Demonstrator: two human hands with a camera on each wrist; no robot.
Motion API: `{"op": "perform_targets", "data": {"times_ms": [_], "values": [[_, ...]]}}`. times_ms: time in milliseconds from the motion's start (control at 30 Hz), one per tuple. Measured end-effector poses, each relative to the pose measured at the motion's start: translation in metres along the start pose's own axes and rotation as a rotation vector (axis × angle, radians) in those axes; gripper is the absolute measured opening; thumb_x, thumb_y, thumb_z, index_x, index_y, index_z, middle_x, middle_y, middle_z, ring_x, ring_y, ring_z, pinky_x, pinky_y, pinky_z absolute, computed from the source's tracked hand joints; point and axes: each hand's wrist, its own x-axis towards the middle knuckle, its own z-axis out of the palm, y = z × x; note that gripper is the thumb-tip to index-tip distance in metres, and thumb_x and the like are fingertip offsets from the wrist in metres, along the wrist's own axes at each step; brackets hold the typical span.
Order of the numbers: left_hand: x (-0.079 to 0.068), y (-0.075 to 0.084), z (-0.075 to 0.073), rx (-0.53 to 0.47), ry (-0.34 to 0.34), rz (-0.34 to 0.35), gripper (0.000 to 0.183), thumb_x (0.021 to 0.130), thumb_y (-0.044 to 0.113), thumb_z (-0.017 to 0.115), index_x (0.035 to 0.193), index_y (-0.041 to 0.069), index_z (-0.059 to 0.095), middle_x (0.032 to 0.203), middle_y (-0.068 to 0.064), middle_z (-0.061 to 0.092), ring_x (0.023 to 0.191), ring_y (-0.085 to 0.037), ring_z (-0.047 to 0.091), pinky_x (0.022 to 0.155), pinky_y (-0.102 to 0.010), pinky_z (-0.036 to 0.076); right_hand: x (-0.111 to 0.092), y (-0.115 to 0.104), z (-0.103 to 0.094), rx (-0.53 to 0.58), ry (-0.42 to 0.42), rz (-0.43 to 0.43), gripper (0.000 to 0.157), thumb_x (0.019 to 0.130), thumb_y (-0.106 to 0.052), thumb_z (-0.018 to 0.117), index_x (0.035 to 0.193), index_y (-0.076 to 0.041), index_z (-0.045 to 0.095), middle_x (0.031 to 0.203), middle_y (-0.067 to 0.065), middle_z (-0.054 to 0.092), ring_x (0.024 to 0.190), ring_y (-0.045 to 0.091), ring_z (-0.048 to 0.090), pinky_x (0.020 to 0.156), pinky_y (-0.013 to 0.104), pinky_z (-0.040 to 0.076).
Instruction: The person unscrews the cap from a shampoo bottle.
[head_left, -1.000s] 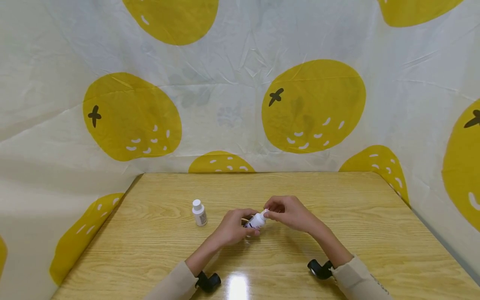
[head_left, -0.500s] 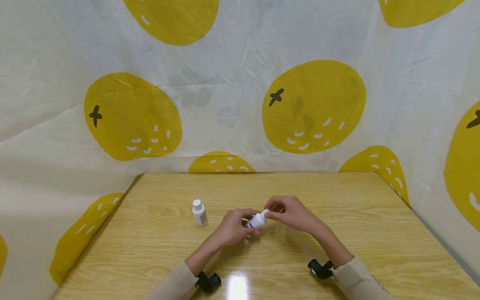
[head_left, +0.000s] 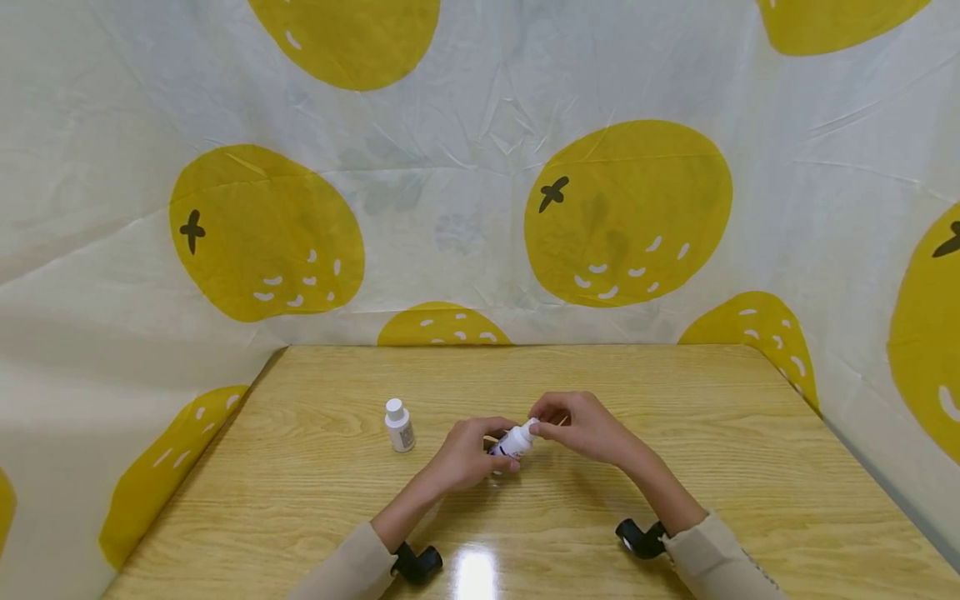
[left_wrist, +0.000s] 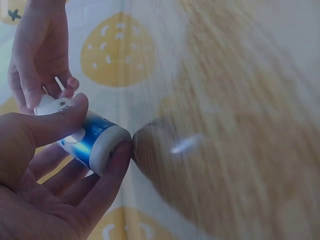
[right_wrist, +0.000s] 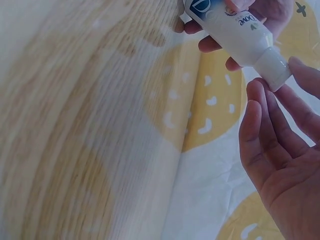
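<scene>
My left hand (head_left: 465,457) grips a small white Dove bottle (right_wrist: 240,37) by its body, thumb on one side and fingers on the other. A blue patch of its label (left_wrist: 102,124) and its white base (left_wrist: 109,147) show in the left wrist view. The bottle lies tilted, cap end up and to the right. At that end my right hand (head_left: 588,427) pinches the white cap (right_wrist: 274,70) between thumb and fingers. The cap sits on the bottle's neck. To the left of both hands, a second white bottle (head_left: 400,429) stands upright, capped.
A wooden table (head_left: 675,392) lies under the hands, with a glare spot near its front. White cloth with yellow fruit prints (head_left: 442,225) hangs behind and along both sides. Black wrist cameras (head_left: 416,564) sit at the sleeve cuffs.
</scene>
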Motion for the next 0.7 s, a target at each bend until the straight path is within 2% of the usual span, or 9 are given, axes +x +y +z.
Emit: {"op": "perform_targets", "data": {"times_ms": [100, 300, 367, 600, 700], "values": [[-0.0002, 0.0005, -0.0001, 0.002, -0.001, -0.001, 0.043, 0.084, 0.012, 0.086, 0.125, 0.012, 0.073, 0.115, -0.008, 0.076, 0.106, -0.025, 0.074, 0.088, -0.037, 0.062, -0.0002, 0.0001, -0.0001, -0.009, 0.003, -0.002, 0.015, 0.098, -0.026, 0.072, 0.105, -0.013, 0.074, 0.090, 0.000, 0.074, 0.081, 0.011, 0.066, 0.074, 0.026, 0.056], [-0.0006, -0.0002, 0.0000, -0.002, -0.002, -0.011, 0.043, 0.084, 0.013, 0.086, 0.126, 0.013, 0.073, 0.114, -0.008, 0.076, 0.104, -0.025, 0.075, 0.088, -0.037, 0.062, -0.0005, 0.0012, 0.0004, 0.025, 0.001, 0.011, 0.015, 0.099, -0.025, 0.071, 0.103, -0.011, 0.074, 0.090, 0.013, 0.075, 0.079, 0.029, 0.069, 0.070, 0.025, 0.056], [-0.0006, -0.0003, 0.0001, -0.005, -0.001, -0.012, 0.043, 0.084, 0.013, 0.086, 0.125, 0.013, 0.073, 0.114, -0.008, 0.076, 0.103, -0.025, 0.075, 0.088, -0.037, 0.062, -0.0004, 0.0015, 0.0005, 0.029, -0.002, 0.010, 0.015, 0.099, -0.025, 0.071, 0.102, -0.011, 0.074, 0.090, 0.013, 0.075, 0.079, 0.031, 0.069, 0.070, 0.025, 0.055], [-0.0005, 0.0006, 0.0000, -0.005, 0.001, -0.008, 0.043, 0.084, 0.012, 0.086, 0.125, 0.012, 0.072, 0.114, -0.009, 0.076, 0.103, -0.027, 0.075, 0.086, -0.038, 0.062, -0.0006, 0.0009, -0.0002, 0.009, -0.003, -0.004, 0.014, 0.099, -0.025, 0.071, 0.105, -0.012, 0.073, 0.089, 0.002, 0.074, 0.078, 0.011, 0.066, 0.072, 0.026, 0.056], [-0.0003, 0.0009, 0.0000, -0.002, 0.001, -0.011, 0.043, 0.084, 0.012, 0.086, 0.125, 0.012, 0.072, 0.114, -0.009, 0.076, 0.103, -0.027, 0.075, 0.086, -0.038, 0.062, -0.0007, 0.0007, -0.0006, 0.007, -0.003, 0.000, 0.016, 0.099, -0.026, 0.071, 0.107, -0.012, 0.073, 0.090, 0.003, 0.074, 0.078, 0.009, 0.066, 0.072, 0.026, 0.056]]}}
